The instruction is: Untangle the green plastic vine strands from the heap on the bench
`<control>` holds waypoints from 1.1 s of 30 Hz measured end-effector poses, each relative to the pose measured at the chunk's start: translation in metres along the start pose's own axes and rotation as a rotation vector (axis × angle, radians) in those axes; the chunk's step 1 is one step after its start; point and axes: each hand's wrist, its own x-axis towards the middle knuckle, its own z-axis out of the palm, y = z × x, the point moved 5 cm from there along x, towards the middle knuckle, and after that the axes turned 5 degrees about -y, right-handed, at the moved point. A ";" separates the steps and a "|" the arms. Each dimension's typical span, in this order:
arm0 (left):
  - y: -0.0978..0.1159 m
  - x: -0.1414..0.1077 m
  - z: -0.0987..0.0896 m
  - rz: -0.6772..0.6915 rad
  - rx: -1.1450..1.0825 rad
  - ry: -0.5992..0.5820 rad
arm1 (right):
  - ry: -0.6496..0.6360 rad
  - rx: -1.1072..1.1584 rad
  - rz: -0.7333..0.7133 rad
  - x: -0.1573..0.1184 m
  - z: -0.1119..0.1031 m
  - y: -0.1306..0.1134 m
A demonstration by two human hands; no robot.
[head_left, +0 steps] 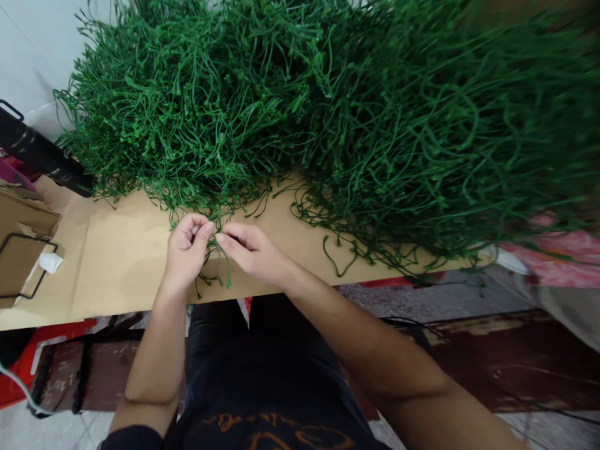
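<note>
My left hand and my right hand meet at the near edge of a big heap of thin green plastic stems. Each hand pinches with thumb and forefinger, the fingertips almost touching. Between them is a green plastic stem, with strands hanging below onto the cardboard. The exact join between the fingertips is too small to make out. A few loose stems lie to the right of my right hand.
Brown cardboard covers the work surface. A black bottle leans at the left, by a cardboard box and a black wire frame. Pink cloth lies at the right. A second mass of stems fills the right side.
</note>
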 end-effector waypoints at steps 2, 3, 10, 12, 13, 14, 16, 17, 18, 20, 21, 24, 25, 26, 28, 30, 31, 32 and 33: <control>-0.001 0.004 -0.009 0.037 0.059 0.117 | 0.045 0.024 -0.038 -0.010 0.006 -0.012; -0.001 0.006 -0.017 0.045 0.083 0.203 | 0.031 0.010 -0.077 -0.016 0.010 -0.021; 0.010 0.005 -0.056 0.059 -0.064 0.398 | 0.007 0.105 -0.153 -0.025 0.008 -0.042; 0.013 0.003 -0.043 0.011 -0.112 0.242 | 0.128 0.211 -0.034 -0.013 -0.001 -0.026; 0.013 0.002 -0.036 -0.019 -0.136 0.181 | 0.153 0.229 0.004 -0.008 -0.002 -0.018; 0.013 0.000 -0.029 -0.043 -0.162 0.138 | 0.149 0.220 0.030 -0.003 -0.001 -0.013; 0.013 -0.002 -0.020 -0.075 -0.207 0.094 | 0.097 0.152 0.058 0.004 0.005 -0.005; 0.013 -0.002 -0.016 -0.085 -0.221 0.084 | 0.059 0.118 0.059 0.005 0.008 -0.002; 0.013 -0.003 -0.014 -0.090 -0.228 0.077 | 0.027 0.095 0.056 0.006 0.011 -0.001; 0.013 -0.003 -0.012 -0.079 -0.221 0.077 | -0.013 0.068 0.036 0.007 0.013 -0.001; 0.013 -0.003 -0.012 -0.063 -0.207 0.082 | -0.019 0.049 0.015 0.007 0.012 -0.002; 0.009 0.000 -0.019 -0.010 -0.133 0.141 | -0.012 -0.080 -0.081 0.001 0.009 -0.017; 0.008 0.002 -0.026 0.008 -0.105 0.203 | -0.045 -0.129 -0.134 -0.004 0.012 -0.025; 0.006 0.004 -0.035 0.021 -0.089 0.285 | -0.109 -0.173 -0.206 -0.010 0.017 -0.035; 0.006 0.005 -0.057 0.049 -0.105 0.479 | -0.291 -0.274 -0.365 -0.026 0.032 -0.056; 0.009 0.005 -0.070 0.035 -0.202 0.543 | -0.433 -0.397 -0.470 -0.039 0.038 -0.070; 0.013 0.006 -0.073 0.036 -0.245 0.517 | -0.424 -0.460 -0.483 -0.042 0.032 -0.075; 0.017 0.006 -0.072 0.023 -0.282 0.461 | -0.374 -0.524 -0.470 -0.041 0.019 -0.077; 0.021 0.005 -0.069 0.003 -0.323 0.395 | -0.275 -0.590 -0.443 -0.037 -0.002 -0.079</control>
